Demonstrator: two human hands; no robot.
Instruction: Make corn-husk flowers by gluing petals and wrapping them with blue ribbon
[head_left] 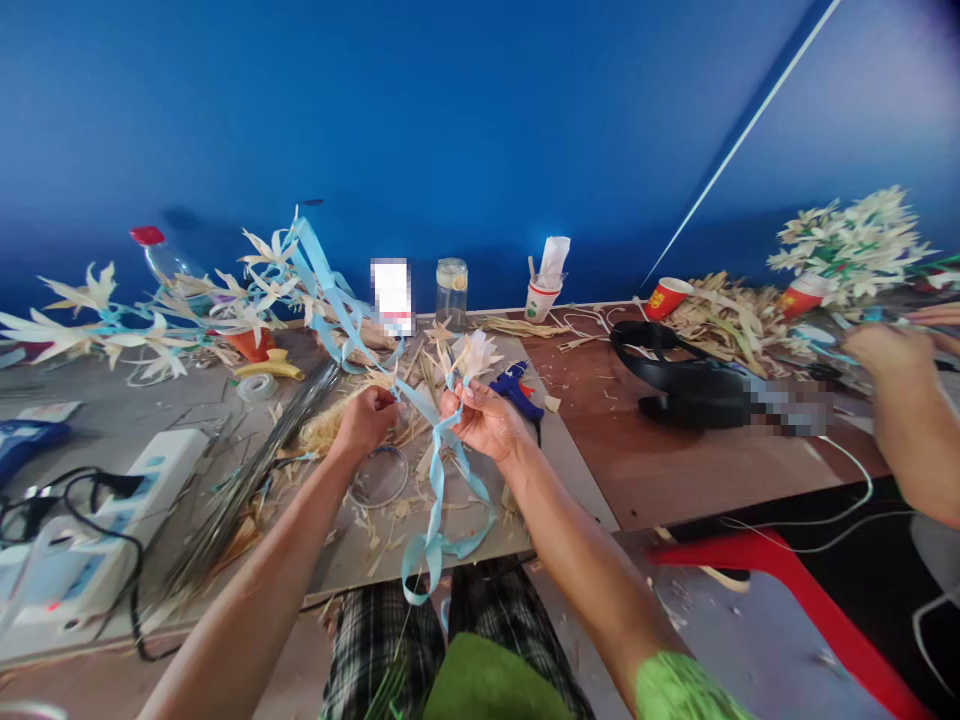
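Observation:
My right hand (489, 420) pinches the stems of pale husk flowers (474, 357) just below their petals. A light blue ribbon (437, 480) runs by these stems and hangs in loops over the table's front edge. My left hand (367, 422) is closed, fingertips pressed together beside the ribbon; what they hold is hidden. Behind that hand a bundle of pale fibre (321, 430) lies on the board, with a clear tape ring (379, 478) below the fingers. A blue glue gun (517, 388) rests just beyond my right hand.
Thin wires (255, 470) and a white power strip (142, 520) with black cords lie left. Finished husk flower branches (142, 325) stand behind them. Further back are a glass jar (451, 290) and a paper cup (541, 300). Right are a black headset (675, 380) and another person's hand (892, 350).

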